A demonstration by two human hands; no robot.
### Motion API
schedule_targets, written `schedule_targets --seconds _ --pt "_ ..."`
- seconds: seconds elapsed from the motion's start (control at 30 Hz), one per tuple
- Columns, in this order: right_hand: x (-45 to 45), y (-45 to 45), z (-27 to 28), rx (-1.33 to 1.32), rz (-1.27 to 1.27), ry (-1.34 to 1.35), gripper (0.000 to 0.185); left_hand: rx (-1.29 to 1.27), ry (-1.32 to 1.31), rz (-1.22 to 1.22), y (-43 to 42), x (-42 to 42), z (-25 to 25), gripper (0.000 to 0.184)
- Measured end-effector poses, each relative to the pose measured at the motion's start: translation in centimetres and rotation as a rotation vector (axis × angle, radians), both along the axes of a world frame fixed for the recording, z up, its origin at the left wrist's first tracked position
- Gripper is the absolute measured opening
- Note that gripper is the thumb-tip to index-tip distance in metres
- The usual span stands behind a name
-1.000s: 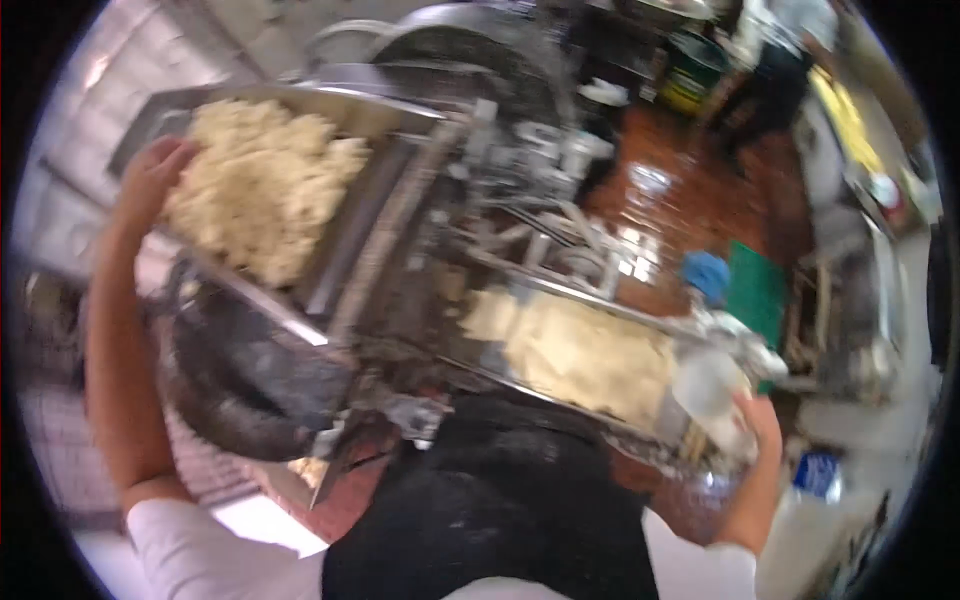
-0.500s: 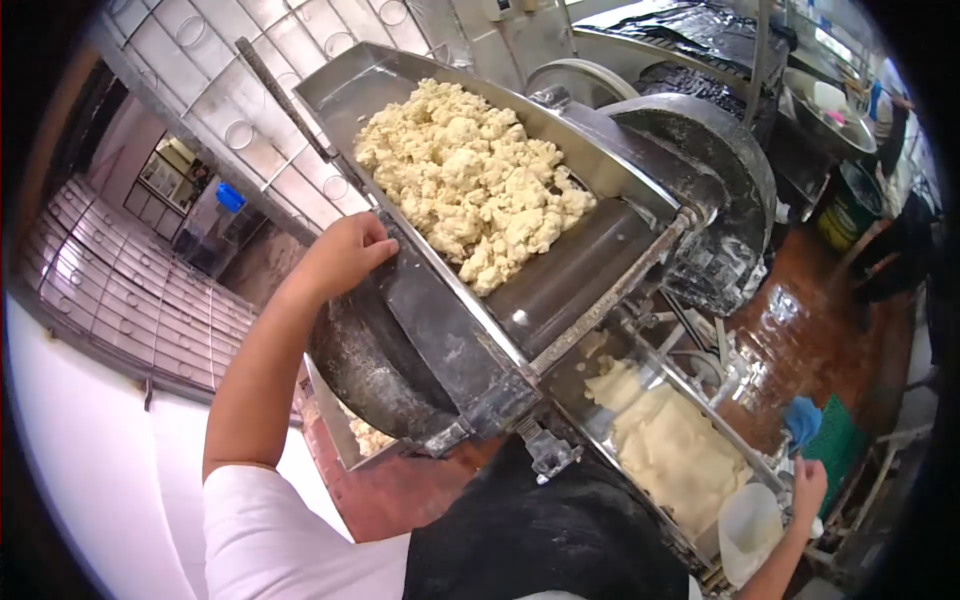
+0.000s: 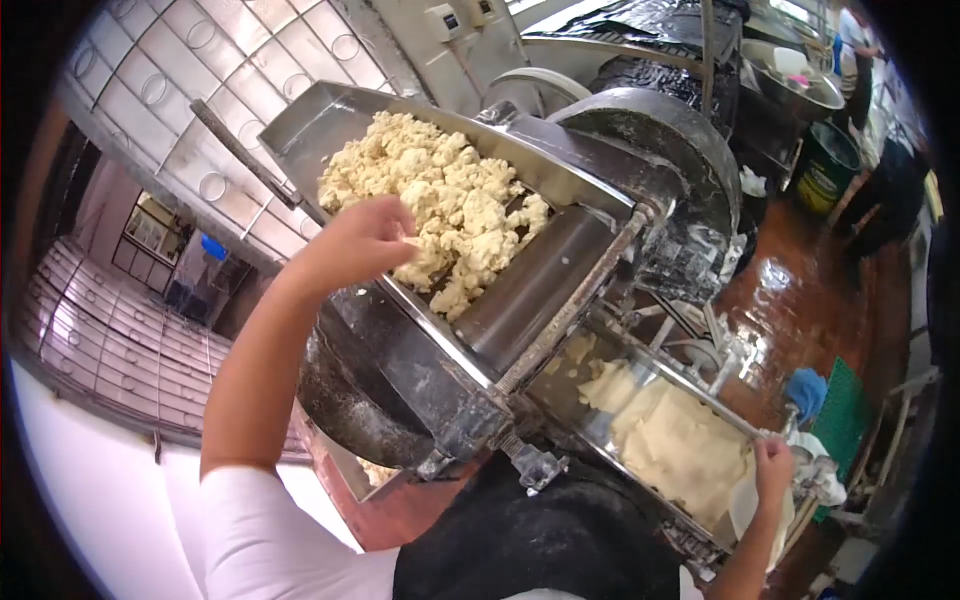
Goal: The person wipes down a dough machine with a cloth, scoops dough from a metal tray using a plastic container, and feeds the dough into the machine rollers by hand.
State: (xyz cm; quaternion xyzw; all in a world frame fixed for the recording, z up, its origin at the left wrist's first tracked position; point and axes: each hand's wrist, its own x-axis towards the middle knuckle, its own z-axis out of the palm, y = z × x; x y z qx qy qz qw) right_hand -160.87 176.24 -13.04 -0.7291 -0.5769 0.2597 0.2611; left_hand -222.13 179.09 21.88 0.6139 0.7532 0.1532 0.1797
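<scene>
My left hand (image 3: 372, 238) hovers over the near rim of the metal hopper (image 3: 290, 125), its fingers loosely bent and apart, with nothing visible in them. Crumbly pale dough (image 3: 440, 190) fills much of the hopper, beside a dark metal roller (image 3: 540, 285). Below the machine, a flattened dough sheet (image 3: 680, 440) lies in a metal tray (image 3: 565, 385). At the tray's lower right end is my right hand (image 3: 772, 465), fingers pressed together; what they hold, if anything, is hidden. A white plastic container (image 3: 742, 507) sits partly behind that wrist.
A rounded metal guard (image 3: 660, 140) covers the machine's far side. More dough (image 3: 378, 472) lies in a lower tray at left. A blue cloth (image 3: 806, 392) and green mat (image 3: 838, 415) are at right. Another person (image 3: 890, 180) stands beyond a dark bin (image 3: 828, 165).
My left hand has left the machine's side and come over the hopper's near rim. My right hand has moved up and left, closer to the dough sheet. The view has shifted slightly.
</scene>
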Motion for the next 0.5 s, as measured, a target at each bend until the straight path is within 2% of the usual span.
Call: schedule_targets --seconds 0.07,0.13,0.17,0.27,0.3,0.4,0.5 --pt "-1.8 0.4 0.5 -0.02 0.036 -0.014 0.02 -0.032 0.347 -0.22 3.5 1.0 -1.1 0.025" --pt "-3.1 0.5 0.4 0.079 0.097 -0.063 0.022 0.181 0.298 0.078 8.2 -2.2 -2.0 0.038" --pt "-3.8 0.7 0.7 0.094 0.107 -0.053 0.023 0.155 0.45 0.104 9.6 -2.3 -0.9 0.055" --pt "-5.9 0.6 1.9 0.061 0.095 0.026 0.024 0.165 0.596 0.209 12.6 -4.0 -7.3 0.066" --pt "-6.3 0.6 2.1 0.046 0.091 0.06 0.025 0.062 0.557 0.232 12.2 -1.1 -6.6 0.072" --pt "-6.7 0.6 0.8 -0.046 0.127 0.001 0.022 0.013 0.525 0.179 11.4 0.1 -7.1 0.07" --pt "-7.9 0.7 -1.0 -0.118 0.13 0.17 0.023 0.003 0.442 0.139 10.7 0.4 -8.1 0.069"
